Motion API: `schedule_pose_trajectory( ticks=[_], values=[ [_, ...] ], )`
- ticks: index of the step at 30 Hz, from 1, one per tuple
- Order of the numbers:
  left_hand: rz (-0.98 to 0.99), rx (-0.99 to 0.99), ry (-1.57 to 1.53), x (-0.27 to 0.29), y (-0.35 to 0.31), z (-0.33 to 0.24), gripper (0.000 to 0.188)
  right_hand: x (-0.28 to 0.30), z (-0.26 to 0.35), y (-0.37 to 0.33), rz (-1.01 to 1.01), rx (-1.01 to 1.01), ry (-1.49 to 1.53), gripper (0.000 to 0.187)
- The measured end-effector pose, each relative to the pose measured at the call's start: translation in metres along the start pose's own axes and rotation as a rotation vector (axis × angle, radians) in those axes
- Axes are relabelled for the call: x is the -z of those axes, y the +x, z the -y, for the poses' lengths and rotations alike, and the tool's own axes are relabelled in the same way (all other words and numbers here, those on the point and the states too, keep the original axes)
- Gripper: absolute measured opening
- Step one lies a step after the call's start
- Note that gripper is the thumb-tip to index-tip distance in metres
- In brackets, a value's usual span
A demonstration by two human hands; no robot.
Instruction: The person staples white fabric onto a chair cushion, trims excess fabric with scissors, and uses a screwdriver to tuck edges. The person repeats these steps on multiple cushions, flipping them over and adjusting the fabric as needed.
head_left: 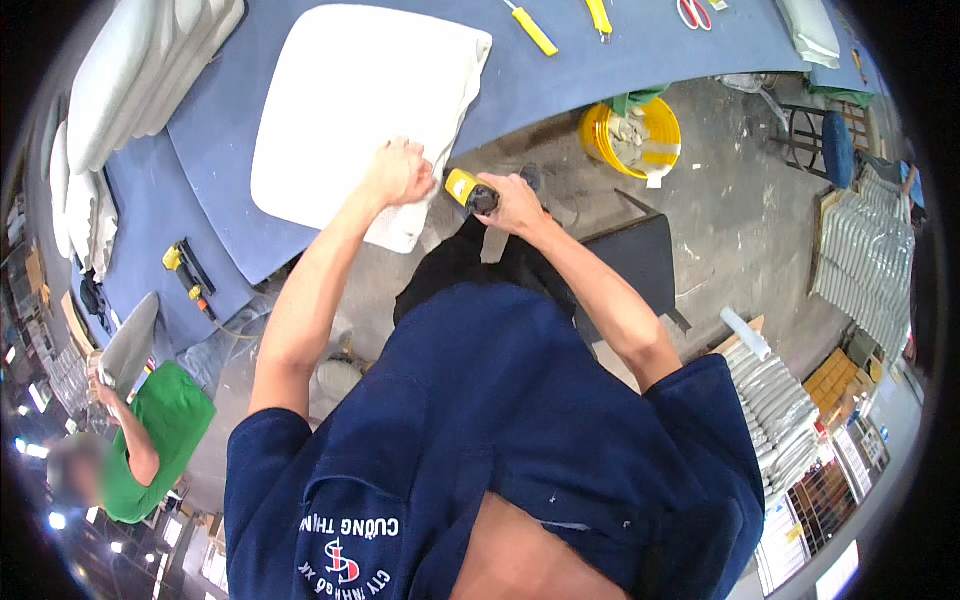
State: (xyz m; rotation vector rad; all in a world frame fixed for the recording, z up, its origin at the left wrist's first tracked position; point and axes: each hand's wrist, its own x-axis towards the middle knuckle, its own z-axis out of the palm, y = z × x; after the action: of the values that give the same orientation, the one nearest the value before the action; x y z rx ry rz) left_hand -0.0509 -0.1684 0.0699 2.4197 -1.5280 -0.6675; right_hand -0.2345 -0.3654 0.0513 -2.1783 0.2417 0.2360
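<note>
A white padded seat panel (340, 110) lies on the blue-covered table, its near right edge reaching the table's edge. My left hand (402, 172) is closed at that edge, fingers curled on the white fabric; the fingertips are partly hidden. Just to the right, my right hand (515, 205) is wrapped round a yellow and black staple gun (470, 190). The gun's head is beside the panel's edge, close to my left hand; whether it touches the panel I cannot tell.
On the blue table (400, 70) lie a yellow-handled tool (535, 32), a yellow cutter (599, 18) and red-handled scissors (693, 13). Stacked pale pads (140, 80) stand left, near another staple gun (188, 270). A yellow bucket (598, 135) holds scraps. A co-worker in green (165, 435) is at left.
</note>
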Motion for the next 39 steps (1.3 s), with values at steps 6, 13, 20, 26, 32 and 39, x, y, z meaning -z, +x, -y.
schedule_pose_trajectory(
  ticks=[6, 13, 20, 26, 32, 39],
  values=[
    [0.228, 0.067, -0.359, -0.01, 0.02, 0.044, 0.029, -0.003, 0.002, 0.001, 0.059, -0.024, 0.007, 0.039],
    [0.101, -0.044, -0.344, -0.009, 0.017, 0.038, 0.028, 0.0, 0.009, 0.001, 0.048, -0.024, 0.01, 0.031],
    [0.113, 0.091, -0.281, -0.017, 0.016, 0.033, 0.028, -0.008, -0.002, 0.004, 0.09, -0.006, -0.015, 0.036],
    [0.193, 0.053, 0.112, 0.026, -0.006, -0.018, 0.038, -0.005, 0.002, -0.012, -0.017, -0.056, 0.026, 0.041],
    [0.119, -0.016, -0.079, -0.01, -0.002, 0.024, 0.037, -0.002, 0.007, -0.011, 0.069, -0.045, 0.03, 0.038],
    [0.1, 0.009, -0.218, -0.019, -0.001, 0.033, 0.035, -0.009, 0.006, -0.008, 0.08, -0.016, 0.038, 0.039]
  ],
)
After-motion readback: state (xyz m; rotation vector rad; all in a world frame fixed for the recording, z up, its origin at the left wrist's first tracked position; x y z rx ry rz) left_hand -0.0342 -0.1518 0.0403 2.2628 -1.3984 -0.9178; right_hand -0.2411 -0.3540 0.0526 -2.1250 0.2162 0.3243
